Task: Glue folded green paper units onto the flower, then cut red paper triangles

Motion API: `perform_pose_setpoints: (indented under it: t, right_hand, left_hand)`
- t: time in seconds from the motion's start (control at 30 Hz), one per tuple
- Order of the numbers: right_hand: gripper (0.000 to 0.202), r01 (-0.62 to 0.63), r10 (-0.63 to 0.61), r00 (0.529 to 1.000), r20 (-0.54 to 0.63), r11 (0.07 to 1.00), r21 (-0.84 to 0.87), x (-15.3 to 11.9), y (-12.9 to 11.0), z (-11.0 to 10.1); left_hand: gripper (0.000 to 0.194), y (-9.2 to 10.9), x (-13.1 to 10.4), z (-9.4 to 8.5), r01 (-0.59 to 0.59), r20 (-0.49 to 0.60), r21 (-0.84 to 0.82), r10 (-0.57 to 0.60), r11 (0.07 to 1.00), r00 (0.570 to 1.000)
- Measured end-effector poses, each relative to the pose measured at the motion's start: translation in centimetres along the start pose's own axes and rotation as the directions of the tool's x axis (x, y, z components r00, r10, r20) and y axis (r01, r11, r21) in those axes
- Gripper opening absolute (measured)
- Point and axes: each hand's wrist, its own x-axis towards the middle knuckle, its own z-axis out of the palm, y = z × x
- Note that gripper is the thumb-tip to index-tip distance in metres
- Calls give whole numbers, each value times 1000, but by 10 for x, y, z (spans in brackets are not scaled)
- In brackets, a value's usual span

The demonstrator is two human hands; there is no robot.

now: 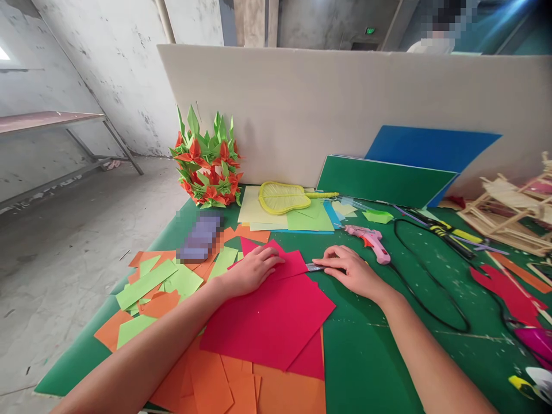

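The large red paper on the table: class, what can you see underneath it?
The large red paper lies over orange paper and another red sheet; both stick out at its near side. Whatever lies beneath its middle is covered and cannot be seen.

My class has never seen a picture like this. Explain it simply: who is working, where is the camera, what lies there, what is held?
No robot here: these are a person's bare hands. The one picture comes from a camera worn on the head, looking forward and down. On the green table lie red paper, green and orange paper pieces, a pink glue gun and a yellow paddle-shaped object. A folded-paper piece stands at the back. The left hand rests on red paper; the right hand holds a thin, blade-like tool.
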Motion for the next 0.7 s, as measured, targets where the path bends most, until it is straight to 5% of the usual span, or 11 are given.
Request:
perform_pose_setpoints:
  t: [0.7]
  right_hand:
    - [32,52,-53,998,26,998,36,-2,-3,-2]
  left_hand:
    - [42,3,2,-2,13,36,28,-14,1000,999]
